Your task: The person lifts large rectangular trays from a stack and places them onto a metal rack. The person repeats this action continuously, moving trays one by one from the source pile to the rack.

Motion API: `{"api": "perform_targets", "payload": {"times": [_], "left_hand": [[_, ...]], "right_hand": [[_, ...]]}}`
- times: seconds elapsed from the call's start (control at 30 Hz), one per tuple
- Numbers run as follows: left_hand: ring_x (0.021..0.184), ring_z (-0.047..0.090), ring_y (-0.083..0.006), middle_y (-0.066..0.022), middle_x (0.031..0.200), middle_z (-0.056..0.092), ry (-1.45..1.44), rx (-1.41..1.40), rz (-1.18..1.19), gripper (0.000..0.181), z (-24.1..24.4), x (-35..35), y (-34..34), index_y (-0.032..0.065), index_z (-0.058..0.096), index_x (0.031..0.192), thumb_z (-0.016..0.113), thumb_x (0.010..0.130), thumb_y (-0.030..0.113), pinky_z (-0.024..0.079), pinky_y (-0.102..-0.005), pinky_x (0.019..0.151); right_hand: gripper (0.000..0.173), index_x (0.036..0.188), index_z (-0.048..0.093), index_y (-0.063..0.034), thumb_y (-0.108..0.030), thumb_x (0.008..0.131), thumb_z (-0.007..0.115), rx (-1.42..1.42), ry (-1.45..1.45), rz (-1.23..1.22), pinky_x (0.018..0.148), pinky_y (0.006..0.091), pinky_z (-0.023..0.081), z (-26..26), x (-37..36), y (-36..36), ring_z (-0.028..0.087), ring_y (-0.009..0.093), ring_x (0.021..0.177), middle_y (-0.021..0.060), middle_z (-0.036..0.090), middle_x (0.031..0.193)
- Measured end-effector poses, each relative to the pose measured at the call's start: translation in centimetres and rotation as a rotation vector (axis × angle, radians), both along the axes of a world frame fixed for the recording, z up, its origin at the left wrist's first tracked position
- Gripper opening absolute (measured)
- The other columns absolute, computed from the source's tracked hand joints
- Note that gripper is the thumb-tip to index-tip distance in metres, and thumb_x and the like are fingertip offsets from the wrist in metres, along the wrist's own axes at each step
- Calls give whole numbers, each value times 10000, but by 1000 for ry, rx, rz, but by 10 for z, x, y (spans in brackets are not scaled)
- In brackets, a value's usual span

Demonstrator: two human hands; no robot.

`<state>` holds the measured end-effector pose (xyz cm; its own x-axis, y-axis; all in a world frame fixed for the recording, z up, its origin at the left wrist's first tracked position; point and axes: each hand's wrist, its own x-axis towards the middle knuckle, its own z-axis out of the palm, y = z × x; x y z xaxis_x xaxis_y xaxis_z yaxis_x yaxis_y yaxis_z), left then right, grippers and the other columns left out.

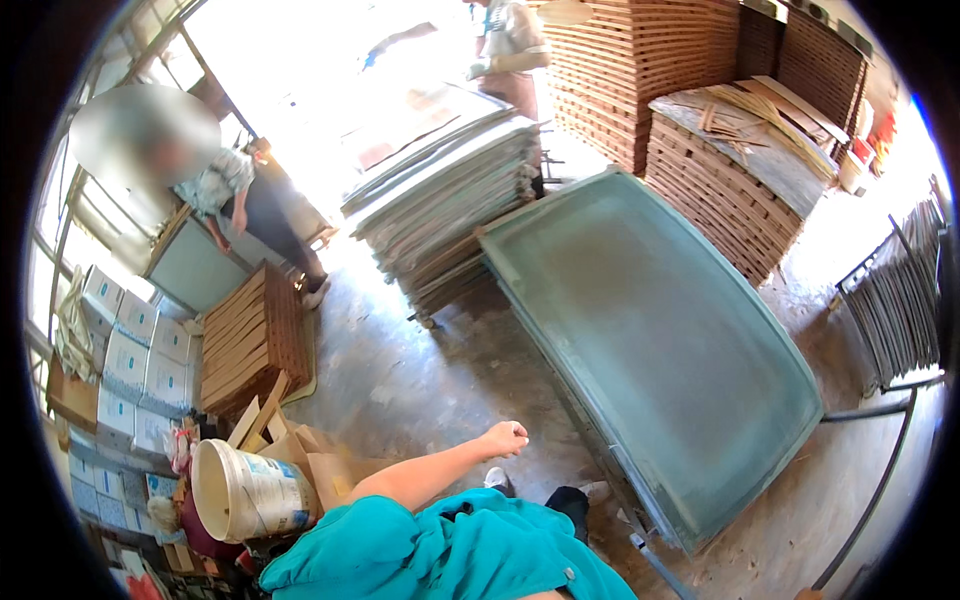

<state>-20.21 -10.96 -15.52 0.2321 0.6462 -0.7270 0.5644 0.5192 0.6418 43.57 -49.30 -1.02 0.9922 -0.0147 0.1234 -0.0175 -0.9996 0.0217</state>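
Observation:
My left hand reaches out over the concrete floor, its fingers loosely curled and nothing seen in them. Small white spots show at its fingertips. To its right stands a large screen-like panel, greenish and framed, lying flat on top of a rack or stack; the hand does not touch it. At the very bottom edge, by the lower end of a curved dark metal bar, a small skin-toned patch may be part of my right hand; its fingers are hidden. Beyond the panel is a tall stack of thin framed sheets.
Slatted wooden stacks rise behind the panel. To the left are a wooden pile, white cartons, cardboard and a plastic bucket. One person stands at upper left, another behind the sheet stack. A dark rack stands right.

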Motion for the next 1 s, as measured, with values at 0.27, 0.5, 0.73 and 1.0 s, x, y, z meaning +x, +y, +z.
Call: {"api": "perform_targets", "payload": {"times": [0.27,0.5,0.73,1.0], "left_hand": [[642,590,-176,-115,761,599,54,11,180,273,-41,-124,-39,-3,549,935,529,744,191,480,-293,524],[496,555,-215,-132,627,585,240,-86,356,199,-62,-229,-72,-31,585,751,494,722,145,428,-317,421],[452,554,-240,-150,589,584,272,-164,541,198,-121,-314,-112,-42,581,705,470,702,122,443,-321,416],[393,470,-179,-104,510,519,-154,-164,879,153,-148,-341,-151,7,509,556,471,678,92,367,-300,363]], "right_hand": [[238,768,592,2,-191,629,591,-51,-23,-103,632,404,450,-23,-98,-7,548,338,756,205,561,824],[286,864,569,-10,-197,649,593,-58,-67,121,727,406,413,-24,-199,51,485,345,884,213,510,949],[347,960,546,-21,-203,669,595,-154,10,561,822,409,375,-49,-300,136,422,352,1012,222,460,1073],[471,1082,514,-51,-232,658,613,-71,570,1491,961,418,274,-105,-485,299,264,376,1185,217,312,1266]]}}
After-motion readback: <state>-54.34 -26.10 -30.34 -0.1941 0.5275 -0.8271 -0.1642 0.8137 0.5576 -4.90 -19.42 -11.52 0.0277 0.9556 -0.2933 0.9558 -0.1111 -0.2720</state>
